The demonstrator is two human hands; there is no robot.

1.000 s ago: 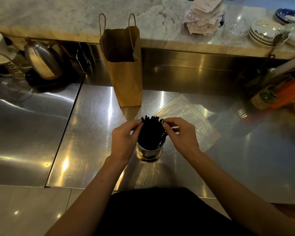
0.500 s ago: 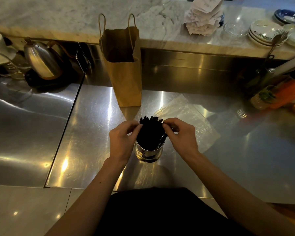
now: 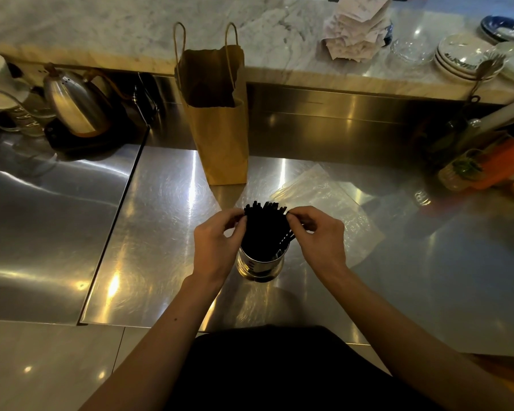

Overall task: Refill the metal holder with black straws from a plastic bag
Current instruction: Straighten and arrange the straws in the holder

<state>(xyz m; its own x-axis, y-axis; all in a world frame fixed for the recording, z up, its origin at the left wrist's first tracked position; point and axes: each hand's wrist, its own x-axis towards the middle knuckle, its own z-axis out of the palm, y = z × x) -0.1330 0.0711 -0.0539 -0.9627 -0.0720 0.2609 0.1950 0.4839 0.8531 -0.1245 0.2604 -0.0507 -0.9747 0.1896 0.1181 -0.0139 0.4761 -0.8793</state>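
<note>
I see a brushed stainless-steel counter [image 3: 166, 232] filling most of the view. A tall brown paper carrier bag [image 3: 220, 123] stands upright at its back. A flat clear plastic bag [image 3: 333, 209] lies right of centre. The round shiny metal holder [image 3: 260, 265] stands upright between my hands, packed with black straws [image 3: 264, 229] fanning upward. Left hand [image 3: 217, 247] pinches the bundle's left edge; right hand [image 3: 318, 235] pinches its right edge, fingertips closed on straws.
</note>
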